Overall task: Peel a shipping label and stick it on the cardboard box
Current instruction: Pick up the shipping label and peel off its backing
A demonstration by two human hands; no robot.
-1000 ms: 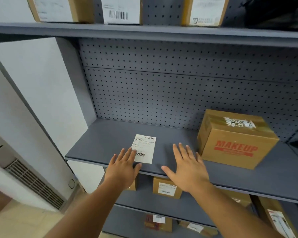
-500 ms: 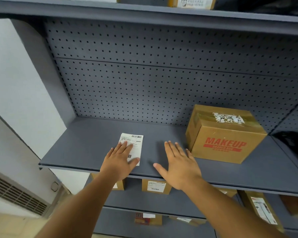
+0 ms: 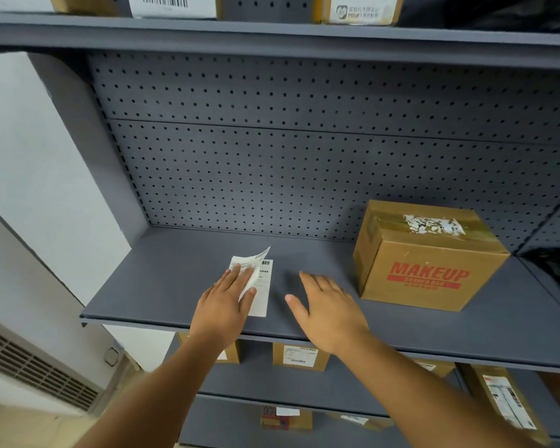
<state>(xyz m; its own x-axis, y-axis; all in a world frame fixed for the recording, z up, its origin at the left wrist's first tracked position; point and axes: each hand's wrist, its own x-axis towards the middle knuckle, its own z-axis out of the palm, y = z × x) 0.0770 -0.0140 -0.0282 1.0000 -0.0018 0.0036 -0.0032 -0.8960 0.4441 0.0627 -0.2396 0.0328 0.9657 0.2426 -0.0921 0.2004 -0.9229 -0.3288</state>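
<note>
Left hand (image 3: 222,307): on the label, fingers and thumb pinching its lifted left edge.
Right hand (image 3: 328,307): flat, fingers spread, empty, over the shelf just right of the label.
Label (image 3: 262,286): near the front of the shelf (image 3: 175,270), upper corner curled up.
Box (image 3: 427,257): farther right on the shelf, well apart from both hands.

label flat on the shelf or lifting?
Lifting. The label has its top corner curled up off the shelf, under the left hand; its lower part lies flat.
</note>
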